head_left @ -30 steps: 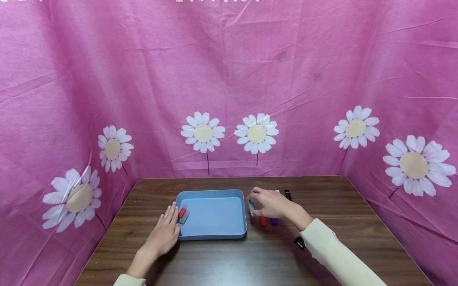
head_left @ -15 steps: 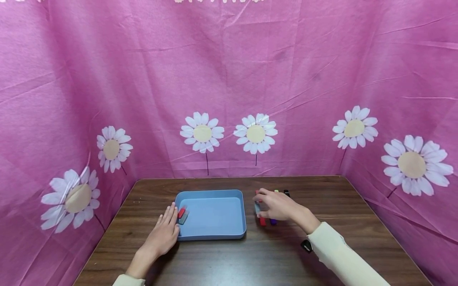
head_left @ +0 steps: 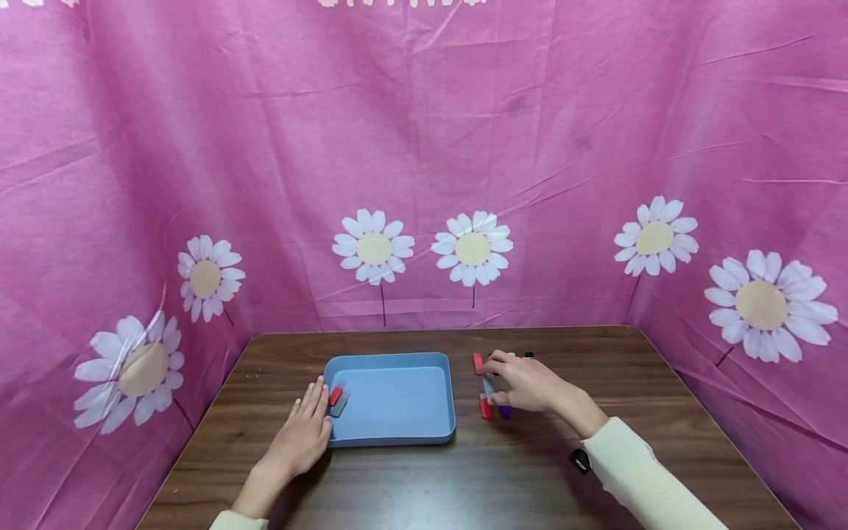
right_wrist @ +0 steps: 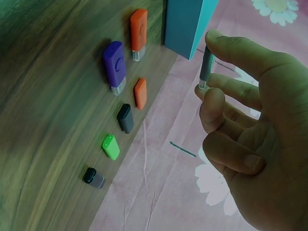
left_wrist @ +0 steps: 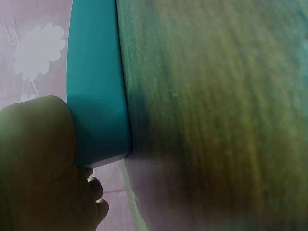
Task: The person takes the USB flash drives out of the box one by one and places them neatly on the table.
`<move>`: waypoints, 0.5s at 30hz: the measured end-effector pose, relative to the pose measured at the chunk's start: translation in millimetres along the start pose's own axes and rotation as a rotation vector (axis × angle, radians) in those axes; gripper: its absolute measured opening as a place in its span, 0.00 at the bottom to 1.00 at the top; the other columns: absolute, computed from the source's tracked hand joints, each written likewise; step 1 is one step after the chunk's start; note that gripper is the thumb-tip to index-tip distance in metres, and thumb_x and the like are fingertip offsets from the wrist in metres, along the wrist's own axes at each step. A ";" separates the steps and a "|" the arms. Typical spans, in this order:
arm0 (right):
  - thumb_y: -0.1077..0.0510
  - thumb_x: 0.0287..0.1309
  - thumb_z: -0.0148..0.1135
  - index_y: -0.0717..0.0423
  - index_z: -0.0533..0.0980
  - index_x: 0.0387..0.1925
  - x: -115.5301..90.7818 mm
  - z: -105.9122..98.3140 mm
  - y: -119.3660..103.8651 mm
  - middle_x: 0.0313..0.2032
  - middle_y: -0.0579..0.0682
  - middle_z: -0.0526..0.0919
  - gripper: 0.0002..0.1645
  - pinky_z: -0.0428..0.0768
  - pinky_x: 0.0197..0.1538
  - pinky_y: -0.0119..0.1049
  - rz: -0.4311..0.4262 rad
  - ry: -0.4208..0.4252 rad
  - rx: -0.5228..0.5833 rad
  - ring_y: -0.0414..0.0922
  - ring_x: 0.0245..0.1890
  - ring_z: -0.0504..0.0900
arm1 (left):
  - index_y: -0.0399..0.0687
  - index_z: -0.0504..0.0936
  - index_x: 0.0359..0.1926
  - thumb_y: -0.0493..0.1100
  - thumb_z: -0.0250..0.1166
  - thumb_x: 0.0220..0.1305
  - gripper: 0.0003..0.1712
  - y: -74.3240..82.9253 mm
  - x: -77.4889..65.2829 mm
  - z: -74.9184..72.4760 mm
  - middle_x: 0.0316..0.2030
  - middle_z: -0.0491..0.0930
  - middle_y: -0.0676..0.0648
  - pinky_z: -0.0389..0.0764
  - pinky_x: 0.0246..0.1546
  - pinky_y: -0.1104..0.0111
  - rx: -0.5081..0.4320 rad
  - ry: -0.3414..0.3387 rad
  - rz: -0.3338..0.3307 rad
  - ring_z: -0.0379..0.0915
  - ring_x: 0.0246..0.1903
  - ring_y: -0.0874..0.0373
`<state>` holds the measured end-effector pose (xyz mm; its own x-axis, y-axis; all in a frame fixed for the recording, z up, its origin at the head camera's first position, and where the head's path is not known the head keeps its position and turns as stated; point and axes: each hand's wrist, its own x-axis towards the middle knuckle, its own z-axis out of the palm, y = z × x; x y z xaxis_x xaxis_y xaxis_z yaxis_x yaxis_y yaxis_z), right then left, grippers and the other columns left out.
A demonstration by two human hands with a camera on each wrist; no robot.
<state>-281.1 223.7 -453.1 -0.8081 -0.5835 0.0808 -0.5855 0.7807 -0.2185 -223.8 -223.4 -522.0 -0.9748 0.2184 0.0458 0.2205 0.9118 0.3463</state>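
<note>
My right hand [head_left: 526,384] pinches a slim grey USB flash drive [right_wrist: 207,65] between thumb and fingertips, its clear-capped end downward in the right wrist view. The hand is over the right part of the table, above other flash drives. At the left, my left hand [head_left: 298,436] rests with fingers extended along the near-left wall of a shallow blue tray [head_left: 397,397]. Inside that tray, near its left side, lie a red flash drive [head_left: 336,395] and a grey flash drive [head_left: 341,405] side by side.
Right of the tray lie a large red flash drive [right_wrist: 138,31], a purple one [right_wrist: 114,66], a smaller red one [right_wrist: 140,93], a dark one [right_wrist: 125,118], a green one [right_wrist: 111,147] and a black one [right_wrist: 94,177]. Pink flowered cloth [head_left: 424,147] surrounds the wooden table.
My right hand has moved rightward, away from the tray, with the grey flash drive, uncovering red drives on the table. My left hand has stayed at the tray.
</note>
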 end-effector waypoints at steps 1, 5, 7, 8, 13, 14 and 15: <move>0.48 0.61 0.77 0.49 0.83 0.60 -0.8 0.1 1.1 0.52 0.45 0.82 0.27 0.81 0.42 0.41 -0.006 0.007 -0.005 0.36 0.38 0.78 | 0.26 0.54 0.81 0.42 0.51 0.82 0.37 -0.3 -0.1 0.3 0.84 0.47 0.31 0.50 0.81 0.36 -0.001 0.002 0.001 0.44 0.83 0.31; 0.49 0.60 0.78 0.49 0.84 0.58 -4.0 0.3 5.6 0.50 0.44 0.81 0.25 0.79 0.39 0.38 -0.017 0.024 -0.007 0.34 0.34 0.76 | 0.26 0.54 0.81 0.42 0.51 0.81 0.36 -0.6 -0.6 0.3 0.84 0.47 0.31 0.50 0.81 0.37 -0.002 0.004 0.000 0.44 0.83 0.32; 0.49 0.59 0.78 0.49 0.83 0.58 -5.5 0.0 7.7 0.51 0.45 0.81 0.26 0.79 0.38 0.37 -0.018 0.027 -0.003 0.34 0.33 0.76 | 0.26 0.54 0.81 0.42 0.50 0.82 0.36 -0.4 -0.7 -0.3 0.84 0.47 0.31 0.50 0.82 0.37 -0.003 0.003 -0.002 0.44 0.83 0.32; 0.49 0.60 0.78 0.50 0.84 0.58 -6.3 -0.2 8.4 0.51 0.45 0.81 0.26 0.79 0.39 0.38 -0.013 0.024 0.004 0.35 0.33 0.76 | 0.26 0.54 0.81 0.42 0.50 0.82 0.36 -0.4 -0.6 -0.5 0.84 0.46 0.31 0.50 0.82 0.37 -0.004 0.003 -0.002 0.44 0.84 0.32; 0.47 0.60 0.78 0.51 0.83 0.60 -10.1 0.5 12.2 0.54 0.46 0.82 0.29 0.84 0.47 0.47 0.026 0.008 0.009 0.39 0.39 0.80 | 0.26 0.54 0.81 0.41 0.51 0.82 0.36 0.9 -0.9 -2.1 0.84 0.47 0.31 0.50 0.82 0.37 -0.009 0.003 0.001 0.43 0.84 0.32; 0.47 0.61 0.77 0.51 0.83 0.61 -11.2 1.0 12.9 0.55 0.46 0.82 0.29 0.85 0.48 0.49 0.032 0.008 0.005 0.40 0.40 0.81 | 0.26 0.54 0.81 0.41 0.51 0.82 0.36 1.5 -1.1 -2.5 0.84 0.47 0.31 0.51 0.81 0.37 -0.011 0.005 0.003 0.44 0.83 0.32; 0.46 0.60 0.77 0.51 0.83 0.61 -12.1 1.6 14.0 0.55 0.46 0.82 0.29 0.85 0.49 0.50 0.030 0.014 -0.006 0.40 0.42 0.82 | 0.26 0.55 0.81 0.41 0.51 0.82 0.36 2.0 -1.4 -2.8 0.84 0.48 0.31 0.51 0.81 0.36 -0.013 0.009 0.006 0.44 0.83 0.31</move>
<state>-279.4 241.4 -458.6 -0.8263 -0.5564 0.0874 -0.5610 0.7994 -0.2151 -222.1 -222.9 -518.7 -0.9738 0.2205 0.0561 0.2258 0.9061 0.3578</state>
